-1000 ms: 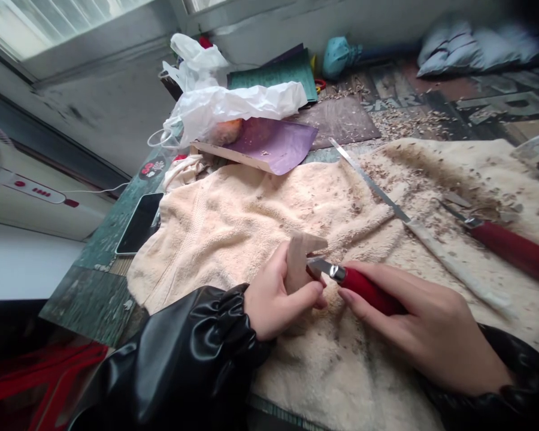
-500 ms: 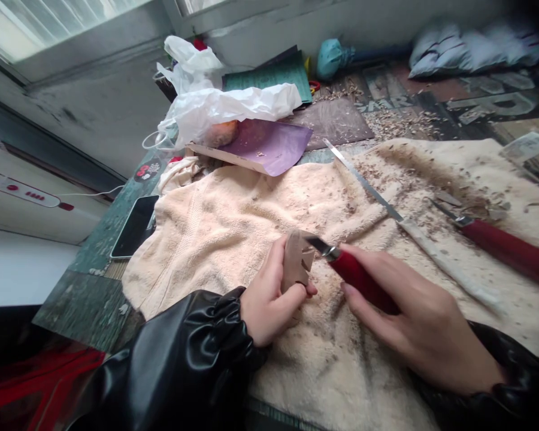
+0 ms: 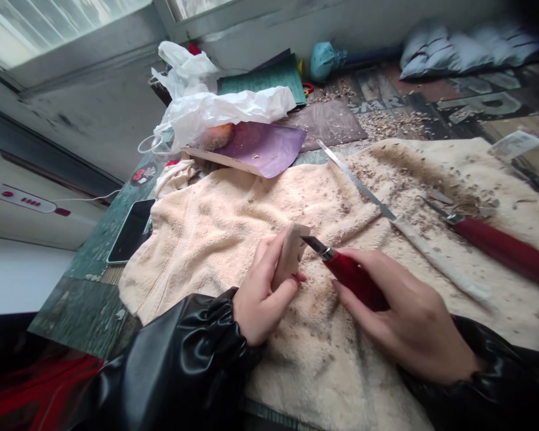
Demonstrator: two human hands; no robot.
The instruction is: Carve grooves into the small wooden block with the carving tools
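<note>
Between the thumb and fingers of my left hand point(image 3: 266, 293) stands a small pale wooden piece point(image 3: 288, 254) with notches cut in its right side. My right hand point(image 3: 404, 317) is wrapped round the red handle of a carving knife point(image 3: 357, 278). The knife's short dark blade points left, its tip at the upper right edge of the wood; whether it touches I cannot tell. Both hands are over a cream towel point(image 3: 197, 239) strewn with wood shavings. My right fingertips are partly hidden behind the handle.
Right of my hands lie a long thin metal blade with a wrapped handle point(image 3: 440, 263) and a second red-handled knife point(image 3: 498, 239). A phone point(image 3: 131, 230) rests at the left. Behind the towel are a purple sheet point(image 3: 269, 143), a white plastic bag point(image 3: 233, 108) and a green board point(image 3: 269, 81).
The wooden piece has turned in my left hand, so its notched face shows less and its top edge more. The knife tip remains close to it. The whole view has shifted slightly.
</note>
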